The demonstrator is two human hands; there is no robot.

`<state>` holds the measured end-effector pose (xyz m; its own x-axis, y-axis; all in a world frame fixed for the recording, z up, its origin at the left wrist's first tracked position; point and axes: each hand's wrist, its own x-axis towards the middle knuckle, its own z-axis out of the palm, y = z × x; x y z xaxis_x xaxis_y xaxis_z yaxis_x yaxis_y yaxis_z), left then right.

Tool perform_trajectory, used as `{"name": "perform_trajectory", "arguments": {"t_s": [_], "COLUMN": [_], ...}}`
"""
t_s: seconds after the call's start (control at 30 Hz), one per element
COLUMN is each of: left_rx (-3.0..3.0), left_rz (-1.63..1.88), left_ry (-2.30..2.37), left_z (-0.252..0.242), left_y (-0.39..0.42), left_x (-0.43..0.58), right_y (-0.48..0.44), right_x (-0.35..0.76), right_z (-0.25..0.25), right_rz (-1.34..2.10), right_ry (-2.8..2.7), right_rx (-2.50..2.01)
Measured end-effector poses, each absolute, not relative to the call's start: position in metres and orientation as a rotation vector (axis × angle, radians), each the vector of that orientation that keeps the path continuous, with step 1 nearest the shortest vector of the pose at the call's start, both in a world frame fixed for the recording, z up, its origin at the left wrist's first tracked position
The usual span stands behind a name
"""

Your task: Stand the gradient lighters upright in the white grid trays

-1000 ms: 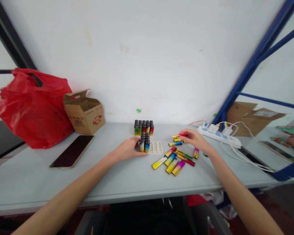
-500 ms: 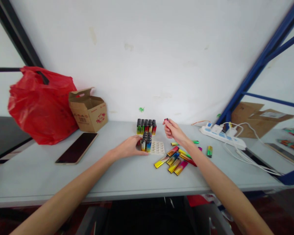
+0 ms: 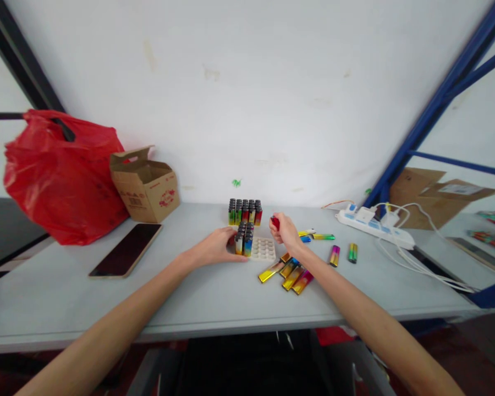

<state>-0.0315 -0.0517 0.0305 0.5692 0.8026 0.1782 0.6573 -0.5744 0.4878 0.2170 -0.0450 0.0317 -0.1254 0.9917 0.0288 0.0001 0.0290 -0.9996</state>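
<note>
My left hand [image 3: 218, 246] is curved round the left end of a white tray [image 3: 264, 249] with round holes, its thumb along the front edge and its fingers partly hidden behind. Several lighters [image 3: 244, 240] with black tops stand upright in the tray's left part, while the holes on the right show bare. Just above the tray's right side, my right hand [image 3: 284, 232] is closed on a red lighter [image 3: 275, 223], mostly covered by the fingers. Shiny multicoloured lighters [image 3: 291, 275] lie in a loose pile under my right forearm.
Behind the tray stands a block of upright lighters [image 3: 245, 212]. Single lighters [image 3: 352, 253] lie to the right, near a white power strip [image 3: 375, 228] with cables. On the left are a phone [image 3: 126, 250], a cardboard box [image 3: 144, 187] and a red plastic bag [image 3: 64, 176].
My right hand has come down and slightly left with the red lighter, nearer the tray. My left hand keeps its place at the tray.
</note>
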Motion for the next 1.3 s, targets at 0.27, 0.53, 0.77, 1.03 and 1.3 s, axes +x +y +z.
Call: {"name": "perform_trajectory", "arguments": {"t_s": [0.27, 0.53, 0.77, 1.03, 1.3], "left_rx": [2.457, 2.446, 2.456, 2.461, 2.439], "left_rz": [0.544, 0.524, 0.526, 0.509, 0.524], "left_ry": [1.159, 1.157, 1.162, 1.151, 1.204], "left_z": [0.03, 0.03, 0.028, 0.032, 0.032], "left_y": [-0.051, -0.05, -0.05, -0.052, -0.053], "left_x": [-0.032, -0.033, -0.033, -0.033, -0.032], "right_y": [-0.039, -0.038, -0.043, -0.048, -0.041], "right_x": [0.217, 0.218, 0.217, 0.233, 0.331], "right_z": [0.025, 0.012, 0.017, 0.028, 0.053], "right_rz": [1.213, 0.965, 0.707, 0.648, 0.382], "right_ry": [-1.523, -1.663, -1.904, -2.143, -2.193], "right_rx": [-0.889, -0.933, -0.998, -0.942, -1.216]}}
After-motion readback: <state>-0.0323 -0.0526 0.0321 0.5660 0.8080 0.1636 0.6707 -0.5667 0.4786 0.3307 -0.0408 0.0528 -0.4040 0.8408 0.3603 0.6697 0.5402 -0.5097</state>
